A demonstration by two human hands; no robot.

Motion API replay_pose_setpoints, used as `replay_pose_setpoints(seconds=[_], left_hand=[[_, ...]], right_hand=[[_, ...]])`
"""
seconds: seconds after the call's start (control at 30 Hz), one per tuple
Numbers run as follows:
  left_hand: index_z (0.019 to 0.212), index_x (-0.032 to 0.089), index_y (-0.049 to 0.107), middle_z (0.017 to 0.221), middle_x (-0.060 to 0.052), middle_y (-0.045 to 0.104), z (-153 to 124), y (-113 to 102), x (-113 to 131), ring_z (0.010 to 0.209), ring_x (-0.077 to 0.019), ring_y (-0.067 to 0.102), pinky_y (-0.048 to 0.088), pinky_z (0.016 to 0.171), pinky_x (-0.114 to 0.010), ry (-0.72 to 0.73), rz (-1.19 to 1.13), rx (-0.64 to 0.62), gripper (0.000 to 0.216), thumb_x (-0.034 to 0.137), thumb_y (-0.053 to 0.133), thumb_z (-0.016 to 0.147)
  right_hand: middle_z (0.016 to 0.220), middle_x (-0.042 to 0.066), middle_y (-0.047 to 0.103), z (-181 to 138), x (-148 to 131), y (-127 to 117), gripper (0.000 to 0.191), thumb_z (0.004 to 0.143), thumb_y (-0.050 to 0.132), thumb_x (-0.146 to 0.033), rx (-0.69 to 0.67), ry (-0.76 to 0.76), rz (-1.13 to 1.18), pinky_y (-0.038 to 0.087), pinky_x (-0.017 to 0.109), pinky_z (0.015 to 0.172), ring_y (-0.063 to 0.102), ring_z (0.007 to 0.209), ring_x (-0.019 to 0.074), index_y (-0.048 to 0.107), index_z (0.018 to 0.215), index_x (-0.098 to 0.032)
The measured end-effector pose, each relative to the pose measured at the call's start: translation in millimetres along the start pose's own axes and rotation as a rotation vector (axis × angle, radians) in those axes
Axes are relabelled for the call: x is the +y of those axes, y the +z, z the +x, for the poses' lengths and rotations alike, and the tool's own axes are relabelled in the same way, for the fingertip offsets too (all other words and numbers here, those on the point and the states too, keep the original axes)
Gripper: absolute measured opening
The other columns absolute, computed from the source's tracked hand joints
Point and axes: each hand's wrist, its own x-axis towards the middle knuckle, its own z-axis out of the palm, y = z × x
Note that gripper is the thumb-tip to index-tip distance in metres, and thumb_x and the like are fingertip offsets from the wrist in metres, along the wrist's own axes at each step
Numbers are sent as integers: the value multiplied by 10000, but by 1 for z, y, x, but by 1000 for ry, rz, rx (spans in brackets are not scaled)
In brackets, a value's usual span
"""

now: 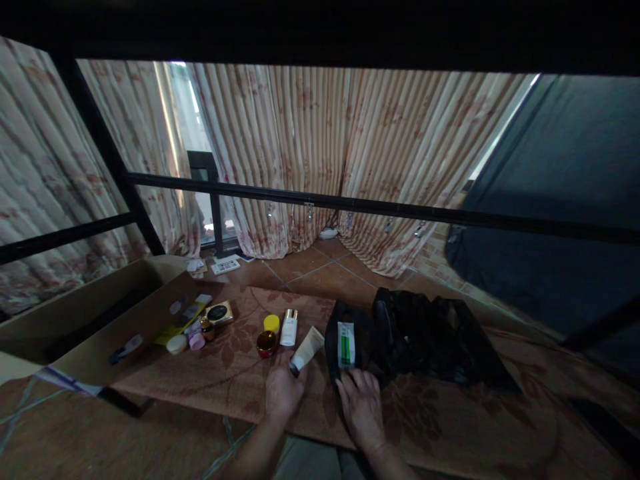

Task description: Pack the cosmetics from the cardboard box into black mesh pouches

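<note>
My left hand [283, 392] is closed round the capped end of a cream tube [309, 347] that lies tilted on the patterned mat [220, 373]. My right hand [361, 405] rests on the lower edge of a black pouch [343, 347] and grips it. A white and green packet [346, 344] stands in the pouch's mouth. Just left of the tube stand a white bottle [289, 327], a yellow-lidded jar [271, 323] and a dark red jar [267, 343].
An open cardboard box [85, 327] lies at the left with small jars and a compact [219, 312] beside it. Crumpled black bags [430, 337] sit right of the pouch. Black bed-frame rails [350, 203] cross the view. Curtains hang behind, over a tiled floor.
</note>
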Motion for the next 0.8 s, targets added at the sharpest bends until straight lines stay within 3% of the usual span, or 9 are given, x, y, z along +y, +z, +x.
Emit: replay_pose_setpoints(seconds=[0.8], left_hand=[[1068,181,546,1034,-79,614,0,1,2,972,-218,588,434,850,-326,-31,-9,-6,314,275,556,769]], right_hand=[[857,47,577,0,4,4,207,915,422,-244,-10,-9,18,353,351,782,496,825,185,602,1014,-222]])
